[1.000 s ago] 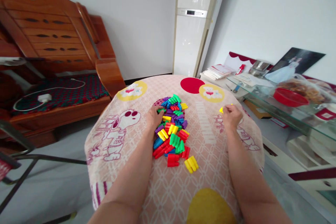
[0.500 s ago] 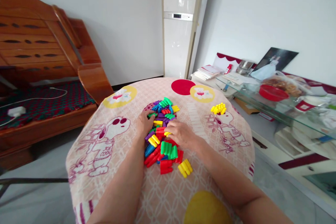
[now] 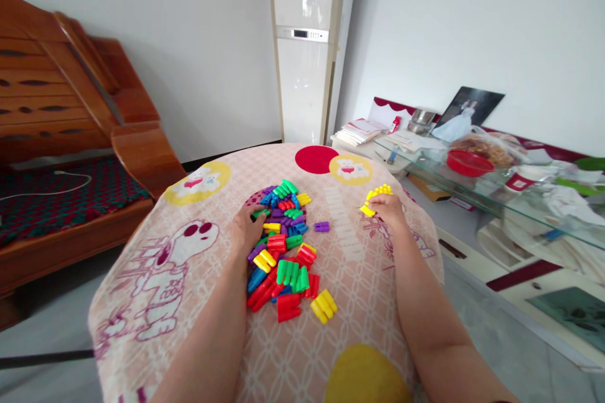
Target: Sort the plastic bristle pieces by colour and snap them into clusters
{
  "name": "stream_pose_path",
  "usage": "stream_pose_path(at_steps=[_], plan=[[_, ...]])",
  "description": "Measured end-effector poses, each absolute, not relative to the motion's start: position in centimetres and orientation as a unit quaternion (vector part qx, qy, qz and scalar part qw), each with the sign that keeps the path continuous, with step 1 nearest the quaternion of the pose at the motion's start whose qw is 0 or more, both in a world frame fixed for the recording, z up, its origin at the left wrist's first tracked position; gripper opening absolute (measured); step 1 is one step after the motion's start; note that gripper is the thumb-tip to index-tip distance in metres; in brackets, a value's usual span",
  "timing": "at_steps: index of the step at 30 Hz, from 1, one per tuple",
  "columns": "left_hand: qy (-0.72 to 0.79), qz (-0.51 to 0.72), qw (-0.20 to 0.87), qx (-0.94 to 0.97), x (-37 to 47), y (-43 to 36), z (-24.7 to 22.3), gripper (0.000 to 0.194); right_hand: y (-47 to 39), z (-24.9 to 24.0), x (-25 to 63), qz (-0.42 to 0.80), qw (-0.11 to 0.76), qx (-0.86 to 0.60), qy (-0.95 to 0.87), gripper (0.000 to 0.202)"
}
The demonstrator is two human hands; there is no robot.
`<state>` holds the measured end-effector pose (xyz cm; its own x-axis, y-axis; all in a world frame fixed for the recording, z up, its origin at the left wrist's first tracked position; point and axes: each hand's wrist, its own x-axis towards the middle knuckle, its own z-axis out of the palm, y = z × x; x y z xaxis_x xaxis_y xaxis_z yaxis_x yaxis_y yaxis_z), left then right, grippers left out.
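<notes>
A loose heap of plastic building blocks in red, green, blue, purple and yellow [image 3: 285,221] lies mid-table, each block shaped like joined rounded pegs. My left hand [image 3: 242,227] rests at the heap's left edge, thumb and fingers closed about a green block [image 3: 259,214]. Out to the right, my right hand [image 3: 389,209] pinches a yellow block [image 3: 367,210] just in front of a small group of yellow blocks [image 3: 379,189]. One purple block [image 3: 322,227] lies apart, right of the heap. At the near end is another yellow block [image 3: 324,306].
The round table wears a patterned cloth [image 3: 293,365]. To the right, a glass-topped cabinet holds a red bowl [image 3: 469,164], a paper cup [image 3: 522,179] and papers [image 3: 359,131]. A wooden bench [image 3: 146,138] stands left, a tall white appliance [image 3: 305,88] behind.
My right hand has moved from the heap to the far right with a yellow block. A purple block now lies apart from the heap. My left hand stays at the heap; the view has shifted rightward.
</notes>
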<state>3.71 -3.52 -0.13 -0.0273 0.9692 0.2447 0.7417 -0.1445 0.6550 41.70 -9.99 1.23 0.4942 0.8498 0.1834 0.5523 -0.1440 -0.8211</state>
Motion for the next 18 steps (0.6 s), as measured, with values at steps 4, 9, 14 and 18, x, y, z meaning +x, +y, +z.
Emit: stream_pose_path(at_steps=[4,9,14,18], plan=[[0.636,0.333,0.161,0.678,3.6,-3.4,-0.1,0.029,-10.8,1.8,43.2,0.041,0.348,-0.805,-0.479,0.020],[0.634,0.322,0.158,0.686,3.5,-3.3,-0.3,0.031,-11.7,3.8,42.2,-0.041,0.220,-0.861,-0.457,0.025],[0.637,0.321,0.161,0.682,3.5,-3.1,-0.6,0.032,-12.2,4.5,42.3,-0.047,0.213,-0.846,-0.487,0.025],[0.640,0.321,0.160,0.680,3.5,-3.1,-0.6,0.030,-12.4,4.2,42.6,-0.027,0.191,-0.811,-0.552,0.017]])
